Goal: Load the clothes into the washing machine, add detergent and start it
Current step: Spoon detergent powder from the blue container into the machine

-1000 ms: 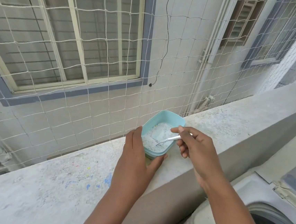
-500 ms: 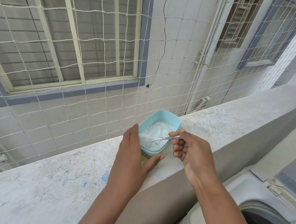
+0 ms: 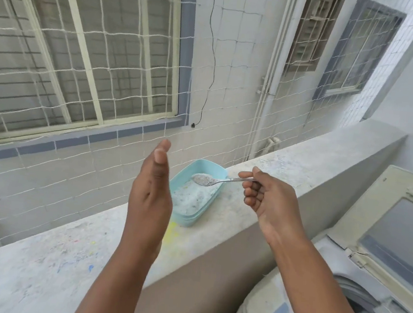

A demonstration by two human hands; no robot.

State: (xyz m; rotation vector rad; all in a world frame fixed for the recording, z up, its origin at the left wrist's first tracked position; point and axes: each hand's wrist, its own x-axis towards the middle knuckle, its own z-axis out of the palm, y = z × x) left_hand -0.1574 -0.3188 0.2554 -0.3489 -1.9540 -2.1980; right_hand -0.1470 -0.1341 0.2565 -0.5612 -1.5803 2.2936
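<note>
Left hand [image 3: 150, 191] is up in the air, fingers straight and together, edge-on to the camera, holding nothing, just left of the blue tub [image 3: 196, 198]. Right hand [image 3: 269, 200] hovers to the right of the tub, fingers curled, pinching the spoon [image 3: 219, 180] handle, bowl of the spoon heaped and level over the tub. Both forearms reach up from below.

The left hand [image 3: 151, 196] covers the near left corner of the blue tub [image 3: 194, 218] on the ledge [image 3: 64, 256]. The washing machine [image 3: 287, 303] is cut off by the right and bottom edges, its drum mostly hidden behind the right forearm. The label on its front panel is too blurred to read.
</note>
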